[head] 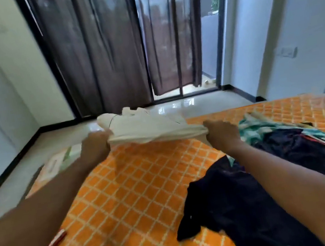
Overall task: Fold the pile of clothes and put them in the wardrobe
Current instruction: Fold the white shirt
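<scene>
Pinched tight between left hand (95, 148) and right hand (223, 137), a cream garment (147, 127), possibly a shirt given the blur, stretches above the orange mattress (136, 190). Right of that grip, dark and teal clothes (284, 146) lie unfolded; folding looks barely begun.

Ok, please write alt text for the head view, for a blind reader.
A person's left hand and right hand grip a cream garment above an orange bed. A pile of dark and teal clothes lies at the right; dark curtains hang behind.
</scene>
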